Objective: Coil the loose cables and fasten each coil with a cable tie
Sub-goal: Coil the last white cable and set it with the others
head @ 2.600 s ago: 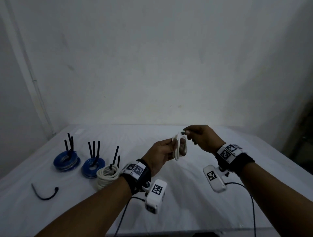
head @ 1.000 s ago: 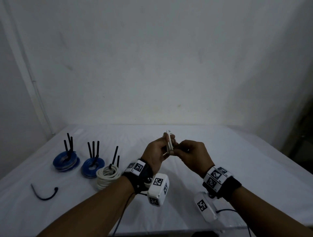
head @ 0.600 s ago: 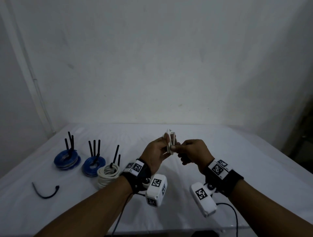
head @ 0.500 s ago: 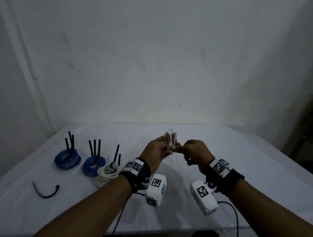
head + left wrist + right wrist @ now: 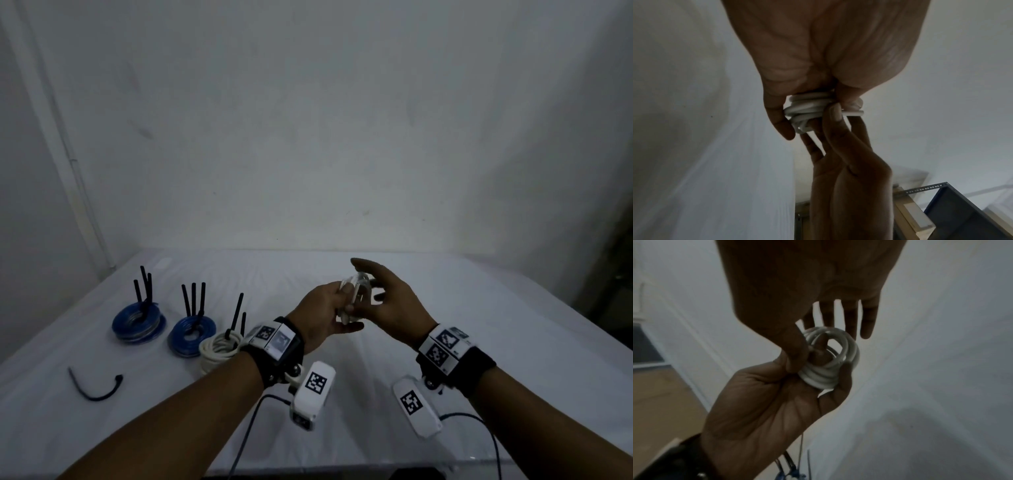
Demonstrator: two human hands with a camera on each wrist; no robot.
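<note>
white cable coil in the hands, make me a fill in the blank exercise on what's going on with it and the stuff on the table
1. The small white coil is gripped by the ____ hand.
2. The right hand has its fingers ____ beside the coil.
3. On the table lie two finished coils of ____ cable and one cream coil.
4. One loose ____ cable tie lies near the table's left edge.

Missing words: left; straight; blue; black
</note>
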